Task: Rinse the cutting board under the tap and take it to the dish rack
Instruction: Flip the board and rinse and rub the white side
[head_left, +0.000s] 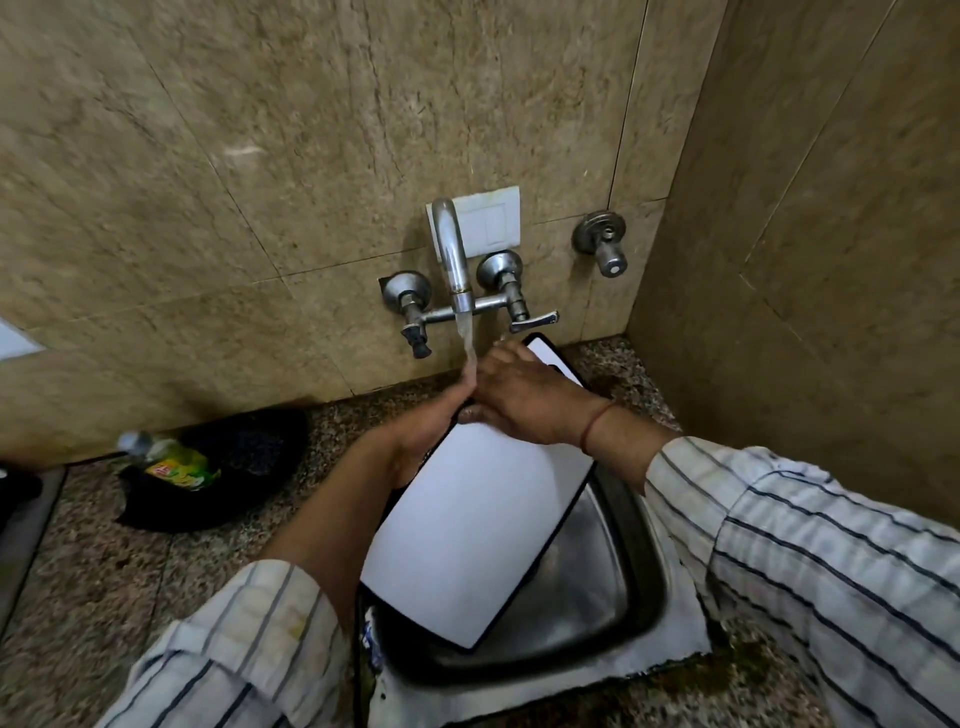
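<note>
A white cutting board (467, 535) with a black rim lies tilted over the steel sink (587, 613), its far end up near the wall. Water runs from the chrome tap (453, 254) onto the board's left far edge and my left hand (436, 421), which grips that edge from the side. My right hand (519, 395) lies on the board's upper part with its fingers curled over it, next to the stream. The board's far corner (545, 353) shows beyond my right hand.
A black bowl (228, 467) holding a green-labelled bottle (171, 462) sits on the granite counter (104, 571) left of the sink. A second wall valve (602, 244) sticks out at the right. A side wall closes the right of the sink.
</note>
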